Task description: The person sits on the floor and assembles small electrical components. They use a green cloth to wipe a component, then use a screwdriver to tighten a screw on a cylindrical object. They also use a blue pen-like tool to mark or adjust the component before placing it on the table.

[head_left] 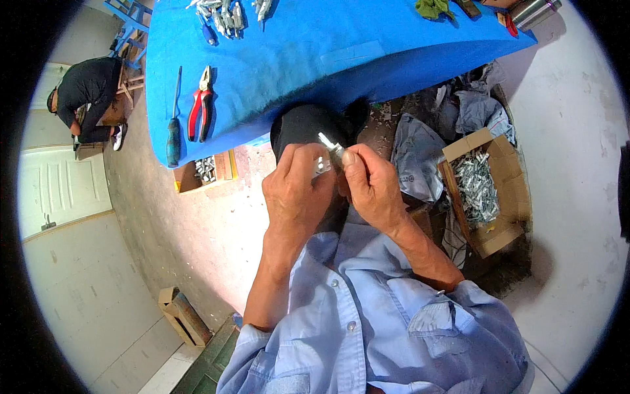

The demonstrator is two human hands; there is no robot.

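Both of my hands are raised together in front of my chest, below the edge of a blue table [315, 59]. My left hand [295, 194] and my right hand [371, 187] pinch a small shiny metal part [330, 146] between the fingertips. The part sticks up a little between my thumbs; most of it is hidden by the fingers. My forearms come out of light blue shirt sleeves.
Red-handled pliers [200, 105] and a screwdriver [174, 125] lie on the table's left side, with several metal parts [223, 16] at its far edge. A cardboard box of metal parts [479, 190] stands on the floor at right. Another person [88, 95] crouches at far left.
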